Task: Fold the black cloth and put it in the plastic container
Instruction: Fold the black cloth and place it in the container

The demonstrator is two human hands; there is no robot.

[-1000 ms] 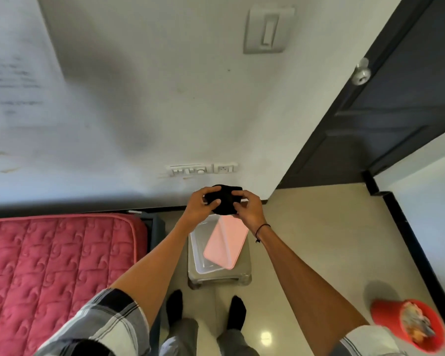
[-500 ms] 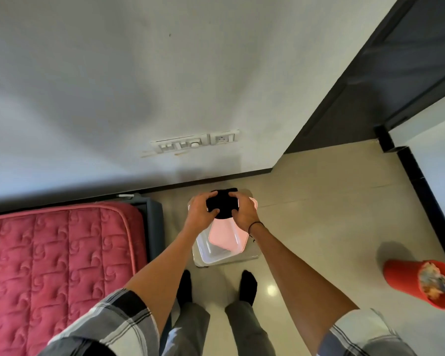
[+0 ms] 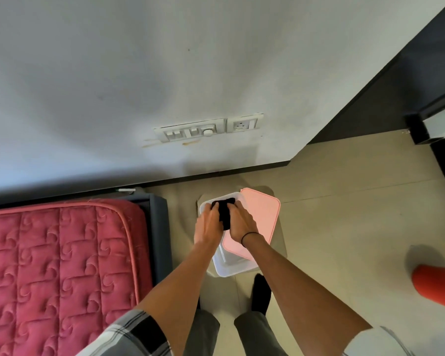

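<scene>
Black cloth (image 3: 224, 213), folded small, sits at the far end of the clear plastic container (image 3: 231, 271) — your left hand (image 3: 208, 224) and right hand (image 3: 242, 223) grasp it from either side; pink lid (image 3: 261, 217) alongside.

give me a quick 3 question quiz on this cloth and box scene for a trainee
1. True or false: both hands grip the black cloth.
2. Where does the pink lid lie? A) shut on the container B) askew on the container's right side C) on the mattress
3. Fill in: the cloth is held over the ___ end of the plastic container.

Key: 1 true, left hand and right hand both hold it. 2 B. 3 far.
</scene>
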